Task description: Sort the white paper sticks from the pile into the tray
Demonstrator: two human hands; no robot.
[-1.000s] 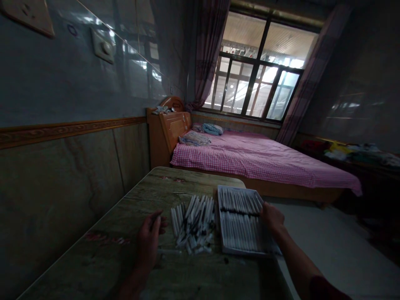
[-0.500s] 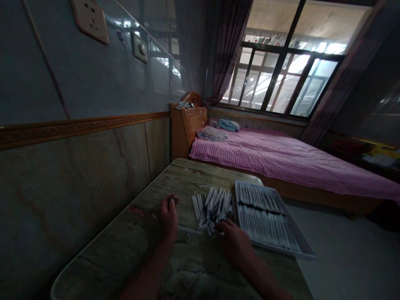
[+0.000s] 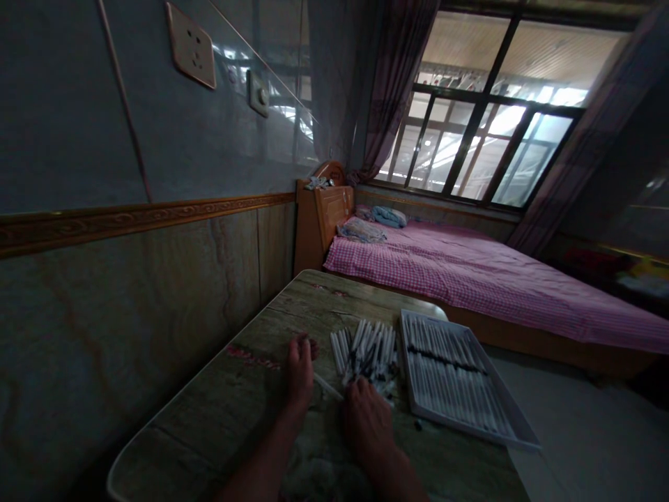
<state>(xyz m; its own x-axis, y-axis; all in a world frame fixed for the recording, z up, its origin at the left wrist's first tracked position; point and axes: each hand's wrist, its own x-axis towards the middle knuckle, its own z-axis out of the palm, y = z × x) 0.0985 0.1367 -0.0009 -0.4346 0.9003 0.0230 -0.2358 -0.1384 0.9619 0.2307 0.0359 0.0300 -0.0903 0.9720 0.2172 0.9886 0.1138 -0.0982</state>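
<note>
No legible text, labels or brands; no readable numbers, no signs

And we're riding on the person's head, one camera, looking forward and down over the bare left fingers (image 3: 302,346) and bare right fingers (image 3: 359,385), both at middle range! The green-brown, marble-patterned tabletop (image 3: 203,436) spreads beneath them, seen slantwise from above. Beyond the fingers, the wide view sweeps across the pink checked bed (image 3: 449,272) and up to the dark-framed glass window (image 3: 486,125), farthest off. Left of the fingers, the glossy grey tiled wall (image 3: 63,132) runs close alongside; right of them, there's pale, smooth floor (image 3: 575,408) in shot!
</note>
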